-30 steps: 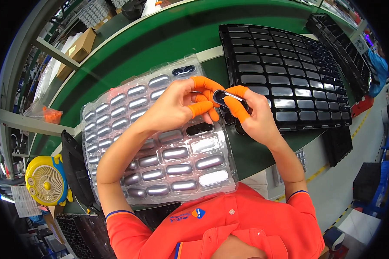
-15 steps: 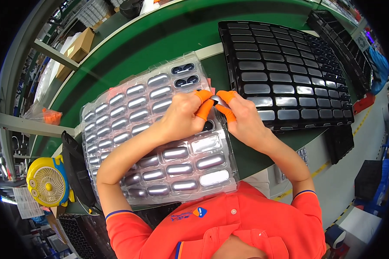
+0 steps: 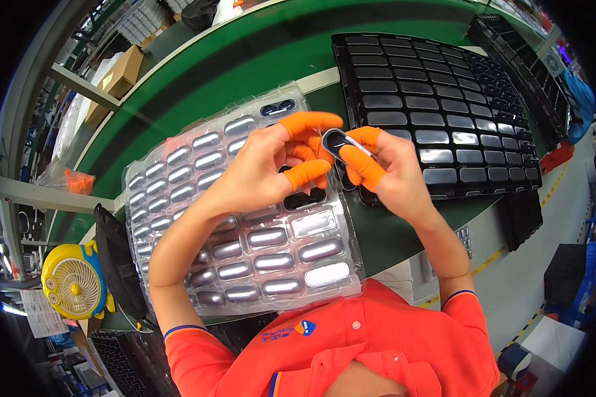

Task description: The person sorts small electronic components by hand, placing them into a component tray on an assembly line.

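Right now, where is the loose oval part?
Head view: the oval part is in the right hand, beside the left hand, near the left edge of the black tray.

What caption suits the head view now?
Right hand pinches an oval part beside the left hand; clear tray and black tray lie on the green bench.

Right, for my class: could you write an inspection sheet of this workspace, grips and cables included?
Surface: green benchtop, bearing both trays.
Job's things: dark-lined oval shell, raised; clear plastic tray with silver oval pieces; black pocketed tray.
Clutter: yellow-and-blue fan; cardboard box.
Grips: right grip pinches the shell; left grip beside it, thumb and forefinger apart, contact unclear. Both wear orange finger cots.
Cables: too small to tell.
Surroundings: grey frame left; yellow floor line right.
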The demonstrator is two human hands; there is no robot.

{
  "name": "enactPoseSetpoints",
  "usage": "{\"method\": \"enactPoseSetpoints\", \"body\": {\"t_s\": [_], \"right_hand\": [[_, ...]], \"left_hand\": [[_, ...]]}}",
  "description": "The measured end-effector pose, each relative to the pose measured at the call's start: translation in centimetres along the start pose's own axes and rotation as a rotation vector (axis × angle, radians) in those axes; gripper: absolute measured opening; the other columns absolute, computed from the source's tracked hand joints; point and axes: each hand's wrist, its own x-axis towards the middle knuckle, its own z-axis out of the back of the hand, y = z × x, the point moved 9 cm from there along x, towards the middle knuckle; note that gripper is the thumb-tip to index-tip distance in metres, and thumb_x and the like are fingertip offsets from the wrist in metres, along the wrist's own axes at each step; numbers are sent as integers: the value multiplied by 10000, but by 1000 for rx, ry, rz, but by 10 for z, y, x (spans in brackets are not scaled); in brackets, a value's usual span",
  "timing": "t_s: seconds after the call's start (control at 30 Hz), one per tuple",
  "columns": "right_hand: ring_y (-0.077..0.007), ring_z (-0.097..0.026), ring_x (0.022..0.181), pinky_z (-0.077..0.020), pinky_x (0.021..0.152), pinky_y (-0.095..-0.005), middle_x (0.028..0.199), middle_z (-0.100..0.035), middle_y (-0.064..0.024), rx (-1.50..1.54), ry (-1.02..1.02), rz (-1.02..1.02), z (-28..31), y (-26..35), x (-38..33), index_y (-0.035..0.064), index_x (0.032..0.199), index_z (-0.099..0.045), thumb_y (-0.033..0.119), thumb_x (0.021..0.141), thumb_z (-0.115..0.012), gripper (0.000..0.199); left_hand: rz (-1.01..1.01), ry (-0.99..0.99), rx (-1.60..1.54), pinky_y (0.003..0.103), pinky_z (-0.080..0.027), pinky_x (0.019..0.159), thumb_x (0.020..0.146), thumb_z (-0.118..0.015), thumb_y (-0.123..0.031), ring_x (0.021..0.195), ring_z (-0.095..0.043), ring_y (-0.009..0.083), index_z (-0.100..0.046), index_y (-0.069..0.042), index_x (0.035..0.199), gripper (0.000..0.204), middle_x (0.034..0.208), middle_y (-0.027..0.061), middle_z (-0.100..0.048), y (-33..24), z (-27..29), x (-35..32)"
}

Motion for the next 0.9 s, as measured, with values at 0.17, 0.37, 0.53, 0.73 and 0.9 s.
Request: {"method": "enactPoseSetpoints", "body": {"t_s": [0.17,0.37,0.53,0.73,0.9], "right_hand": [[-43,-499,587,-414,511,-198,748,-582,-21,42,39,-105,-1,-6,-8,-69,1018,-576,112,857,-600,244],[-29,-466,523,-350,443,-180,675,-552,-13,-21,23,-21,-1,3,-12,-61,993,-581,100,868,-580,204],[-32,-463,526,-359,452,-199,643,-551,-23,-47,37,-58,1,1,-14,-74,1002,-587,89,842,-586,229],[-46,-466,484,-352,434,-203,593,-542,-36,-104,10,30,-1,6,-17,-70,998,-586,77,836,-583,219],[-78,-507,471,-373,433,-213,615,-568,-71,-223,4,165,-4,19,-22,-69,1002,-575,47,816,-589,219]], "left_hand": [[24,96,-8,220,-466,498,848,-576,-24,636,-625,134,-525,28,1144,305,806,74,-625,0,-6,-3],[26,127,-38,212,-476,496,849,-585,-40,626,-628,134,-526,32,1139,304,796,81,-631,0,-10,-3],[71,125,-81,215,-481,491,852,-582,-43,621,-632,137,-528,36,1129,294,786,84,-632,4,-12,-4],[14,120,-105,221,-480,494,848,-578,-19,625,-632,145,-524,44,1127,291,804,97,-630,3,-11,-5],[-18,130,-103,230,-478,504,839,-581,3,634,-631,155,-526,52,1123,294,822,105,-627,0,-11,-7]]}}
